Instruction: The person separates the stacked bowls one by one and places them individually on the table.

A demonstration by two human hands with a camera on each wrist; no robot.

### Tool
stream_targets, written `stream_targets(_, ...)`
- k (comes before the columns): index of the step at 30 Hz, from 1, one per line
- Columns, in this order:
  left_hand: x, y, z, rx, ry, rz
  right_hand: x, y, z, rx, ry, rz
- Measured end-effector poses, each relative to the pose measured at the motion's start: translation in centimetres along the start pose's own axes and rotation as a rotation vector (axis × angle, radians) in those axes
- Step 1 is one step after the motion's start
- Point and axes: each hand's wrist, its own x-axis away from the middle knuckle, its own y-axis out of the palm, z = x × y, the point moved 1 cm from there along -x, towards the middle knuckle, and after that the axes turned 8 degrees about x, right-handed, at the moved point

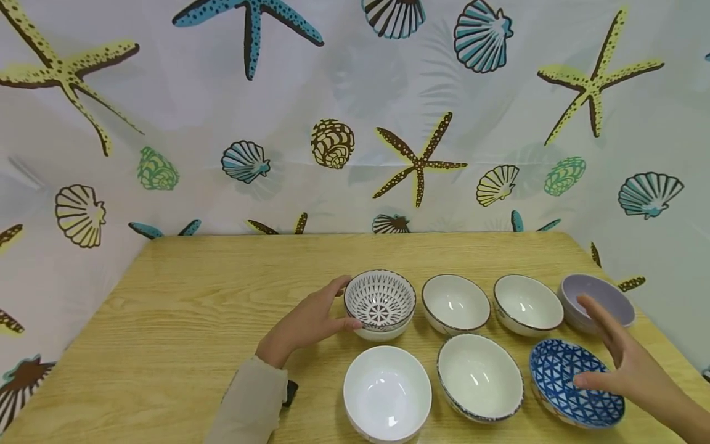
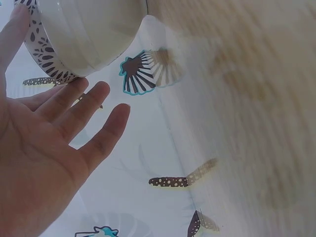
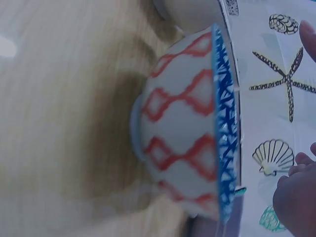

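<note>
A small bowl (image 1: 379,298) with black petal markings on white sits stacked in a plain cream bowl (image 2: 94,34). My left hand (image 1: 310,319) holds the patterned bowl from its left side, thumb at the near rim and fingers at the far side. Over the blue lattice bowl (image 1: 571,382) hovers my right hand (image 1: 632,364), thumb and fingers spread apart, holding nothing. The right wrist view shows red diamond shapes on the white outside of that bowl (image 3: 182,118) and a blue band at its rim. Only part of the right hand (image 3: 301,197) appears there.
Two cream bowls with dark rims (image 1: 456,303) (image 1: 528,304) and a lilac bowl (image 1: 601,299) continue the back row. In front stand a white bowl (image 1: 387,393) and a speckled-rim bowl (image 1: 480,377). A shell-printed cloth (image 1: 355,80) hangs behind the wooden table (image 1: 183,320).
</note>
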Motion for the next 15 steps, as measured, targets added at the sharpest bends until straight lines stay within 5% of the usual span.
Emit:
stream_targets(9, 0.0, 0.1, 0.3, -0.009, -0.018, -0.003, -3.2, 0.9, -3.8, -0.001, -0.174, -0.045)
stream_targets(15, -0.1, 0.1, 0.2, -0.009, -0.024, -0.004, -5.4, 1.9, -6.3, 0.003, -0.19, -0.096)
